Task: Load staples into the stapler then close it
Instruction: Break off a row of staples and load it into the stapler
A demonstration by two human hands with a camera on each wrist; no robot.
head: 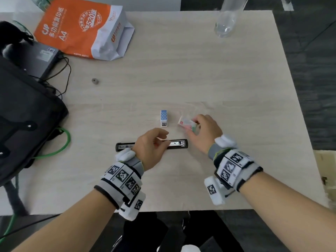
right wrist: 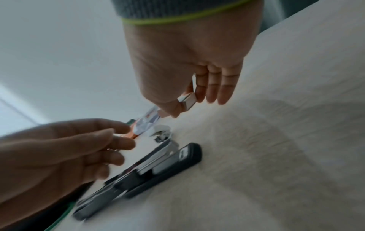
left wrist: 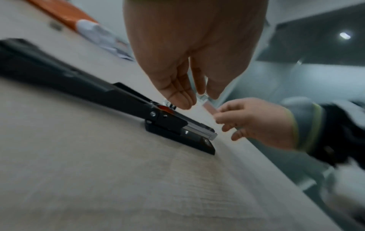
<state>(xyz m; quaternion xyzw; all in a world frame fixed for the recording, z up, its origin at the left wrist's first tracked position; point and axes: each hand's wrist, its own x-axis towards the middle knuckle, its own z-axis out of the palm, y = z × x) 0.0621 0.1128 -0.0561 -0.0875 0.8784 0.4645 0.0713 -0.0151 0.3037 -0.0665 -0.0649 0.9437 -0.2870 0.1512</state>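
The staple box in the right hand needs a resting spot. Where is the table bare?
Bare: the table right of the right hand, up to the glass. Crowded: around the open stapler, small blue stapler and left hand.

1. Left hand [head: 151, 142]: bare; forearm bare, no sleeve.
2. Left wrist: grey knit cuff w/ thin lime-green edge, small white padded block on top.
3. Left forearm band [head: 123, 180]: white w/ black trim, row of b/w square tag markers; white box w/ one more marker hangs off its near end.
4. Right hand [head: 205, 131]: bare; same grey cuff, lime edge, white block.
5. Right forearm band [head: 234, 168]: white/black, b/w markers, black strap, white tagged box on inner side.
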